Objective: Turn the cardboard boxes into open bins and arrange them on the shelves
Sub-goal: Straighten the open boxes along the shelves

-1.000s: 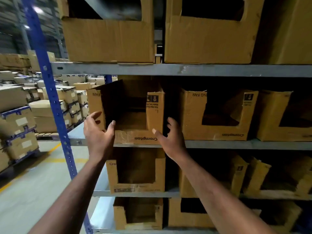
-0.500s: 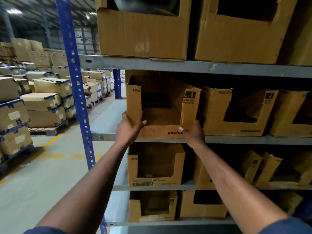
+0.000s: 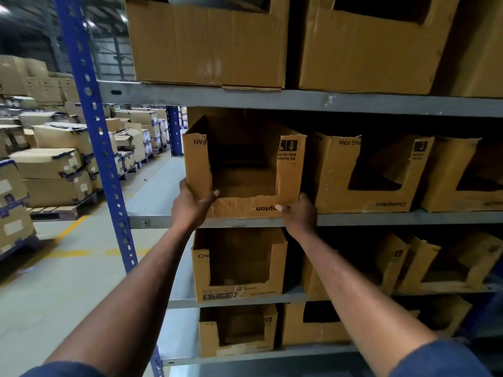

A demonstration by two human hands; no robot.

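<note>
A cardboard bin (image 3: 290, 170) with a cut-out front stands on the middle grey shelf (image 3: 381, 217), at the left end of a row of bins. My left hand (image 3: 190, 206) grips its lower left corner, thumb on the front lip. At the lower right corner, my right hand (image 3: 299, 213) holds the front panel. A second bin (image 3: 337, 180) stands close to its right, and a third bin (image 3: 446, 191) is further right. The bin's inside is dark and looks empty.
Large bins (image 3: 206, 42) fill the shelf above. More cut bins (image 3: 239, 268) sit on the two lower shelves. A blue upright post (image 3: 98, 131) frames the rack's left side. Stacked boxes on pallets (image 3: 54, 170) stand across the aisle at left.
Both hands went from open beside the bin to gripping its lower corners. The bin now sits squarer and deeper on the shelf, closer to its right neighbour. The view shifted up and left.
</note>
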